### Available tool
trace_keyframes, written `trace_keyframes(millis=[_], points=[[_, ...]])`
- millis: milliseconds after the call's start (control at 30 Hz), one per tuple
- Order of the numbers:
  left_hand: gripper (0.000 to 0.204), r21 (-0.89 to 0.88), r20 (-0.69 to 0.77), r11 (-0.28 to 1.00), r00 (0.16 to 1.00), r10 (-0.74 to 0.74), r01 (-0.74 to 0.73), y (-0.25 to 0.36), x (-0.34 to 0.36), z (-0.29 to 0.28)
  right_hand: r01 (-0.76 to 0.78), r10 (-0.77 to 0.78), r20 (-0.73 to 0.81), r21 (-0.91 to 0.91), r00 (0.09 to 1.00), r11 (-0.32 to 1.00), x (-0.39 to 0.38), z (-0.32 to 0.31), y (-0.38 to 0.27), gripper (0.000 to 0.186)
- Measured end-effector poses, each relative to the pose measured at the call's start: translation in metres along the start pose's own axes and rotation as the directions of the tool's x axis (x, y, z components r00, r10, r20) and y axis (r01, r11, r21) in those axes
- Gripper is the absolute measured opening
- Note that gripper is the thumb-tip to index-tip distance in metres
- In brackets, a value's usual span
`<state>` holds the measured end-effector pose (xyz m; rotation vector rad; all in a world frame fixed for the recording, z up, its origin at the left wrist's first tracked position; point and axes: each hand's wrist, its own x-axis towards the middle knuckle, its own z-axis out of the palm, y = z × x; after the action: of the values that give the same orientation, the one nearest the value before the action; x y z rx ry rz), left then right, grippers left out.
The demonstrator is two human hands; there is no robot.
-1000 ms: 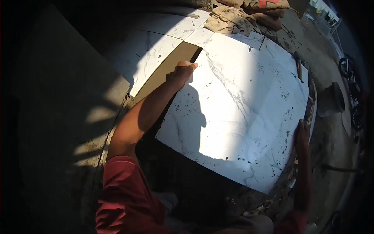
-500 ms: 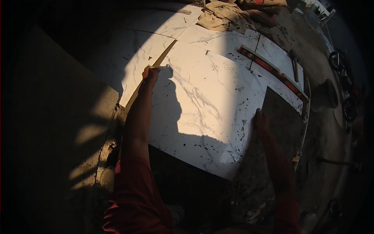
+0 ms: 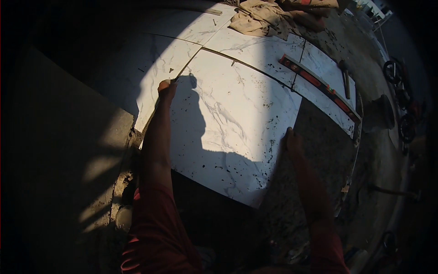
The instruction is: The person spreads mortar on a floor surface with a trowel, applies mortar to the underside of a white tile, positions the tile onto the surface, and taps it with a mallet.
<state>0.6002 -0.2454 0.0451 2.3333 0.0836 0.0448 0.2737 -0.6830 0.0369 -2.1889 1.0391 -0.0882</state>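
A large white marble-veined tile [image 3: 228, 118], speckled with dark grit and partly in shadow, lies between my hands. My left hand [image 3: 166, 90] is closed on its upper left edge, against a neighbouring laid tile [image 3: 182, 55]. My right hand [image 3: 292, 141] grips the right edge, beside a dark, rough patch of bedding [image 3: 324, 141]. A narrow dark seam shows along the held tile's far edge. A red spirit level [image 3: 319, 87] lies across the tiles at the upper right, and a hammer [image 3: 345, 80] rests beyond it.
Crumpled tan sacks [image 3: 255, 18] sit at the far edge of the tiles. A concrete slab [image 3: 100, 137] borders the left side. A dark bucket [image 3: 383, 112] stands at the right, with wheels [image 3: 406, 125] behind it. A small stick [image 3: 207, 11] lies on the far tiles.
The tile has moved left with both hands on it, covering most of the tan gap on the left and uncovering the spirit level and the dark patch on the right.
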Motion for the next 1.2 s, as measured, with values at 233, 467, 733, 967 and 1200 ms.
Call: trace_keyframes(millis=[233, 467, 733, 967, 1200], points=[[0.024, -0.069, -0.037, 0.992, 0.993, -0.110, 0.108, 0.006, -0.004, -0.011, 0.022, -0.022, 0.003, 0.001, 1.000, 1.000, -0.013, 0.001, -0.018, 0.052], [0.027, -0.106, -0.034, 0.990, 0.995, -0.094, 0.090, 0.034, -0.008, 0.005, 0.080, -0.080, -0.072, -0.006, 0.994, 0.997, 0.001, 0.001, 0.007, 0.050], [0.031, -0.077, 0.002, 0.993, 0.996, -0.093, 0.093, 0.025, -0.002, -0.003, 0.097, -0.102, -0.063, -0.079, 0.993, 0.992, 0.006, 0.006, 0.002, 0.051], [0.028, 0.028, 0.049, 0.996, 0.995, -0.089, 0.088, 0.046, -0.017, -0.010, 0.091, -0.090, 0.013, -0.177, 0.996, 0.980, 0.005, 0.005, 0.003, 0.053], [0.031, 0.095, -0.088, 0.993, 0.993, 0.079, -0.070, 0.038, -0.017, -0.003, 0.071, -0.063, 0.048, -0.175, 0.997, 0.982, 0.006, 0.001, 0.003, 0.054]])
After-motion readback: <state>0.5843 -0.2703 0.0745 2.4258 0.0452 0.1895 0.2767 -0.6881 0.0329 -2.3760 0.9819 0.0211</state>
